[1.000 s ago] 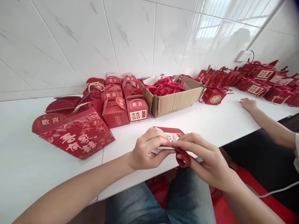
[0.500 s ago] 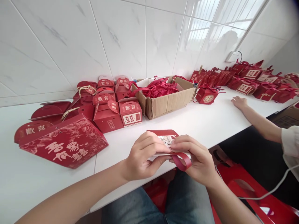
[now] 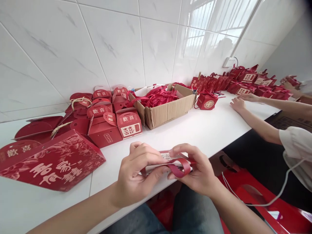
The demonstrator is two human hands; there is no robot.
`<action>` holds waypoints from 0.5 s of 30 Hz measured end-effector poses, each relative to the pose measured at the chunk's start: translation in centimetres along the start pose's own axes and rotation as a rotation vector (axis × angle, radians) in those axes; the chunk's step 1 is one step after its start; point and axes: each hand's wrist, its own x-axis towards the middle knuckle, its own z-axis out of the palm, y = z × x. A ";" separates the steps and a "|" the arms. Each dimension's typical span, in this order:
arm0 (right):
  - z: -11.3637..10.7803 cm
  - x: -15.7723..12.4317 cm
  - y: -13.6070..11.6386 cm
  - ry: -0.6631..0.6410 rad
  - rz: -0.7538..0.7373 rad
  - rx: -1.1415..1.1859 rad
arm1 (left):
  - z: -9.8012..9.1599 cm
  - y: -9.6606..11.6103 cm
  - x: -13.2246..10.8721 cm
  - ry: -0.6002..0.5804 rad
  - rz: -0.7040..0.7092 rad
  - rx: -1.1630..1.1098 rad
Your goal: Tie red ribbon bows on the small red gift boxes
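Observation:
Between my two hands, over the table's front edge, is a small red-and-white gift box (image 3: 166, 155) of printed card, mostly covered by my fingers. A red ribbon loop (image 3: 183, 168) curls out from its near side. My left hand (image 3: 137, 172) grips the left end, thumb below and fingers on top. At the other end, my right hand (image 3: 198, 170) has its fingers bent over the box and its thumb underneath. How far the box is folded I cannot tell.
Several red boxes (image 3: 104, 128) and a large red box (image 3: 68, 164) stand left. Behind my hands is a cardboard carton (image 3: 168, 112) of red ribbons (image 3: 161, 96). A finished-looking ribboned box (image 3: 207, 101) and others line the right. Another person's hands (image 3: 238, 104) rest there.
My view has shifted to the right. My right fingers have lifted and arched over the gift box, which now sits more edge-on. A second forearm and hand show at the right.

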 end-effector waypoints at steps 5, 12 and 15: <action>-1.9 -1.7 1.6 -0.362 0.167 0.026 | -0.2 0.7 0.2 -0.004 -0.097 -0.031; -6.9 -4.4 5.8 0.050 0.527 -0.274 | -1.1 0.0 0.2 -0.015 -0.328 0.066; -10.4 -3.5 9.8 0.359 0.727 -0.516 | -1.9 0.7 1.4 0.062 -0.321 0.045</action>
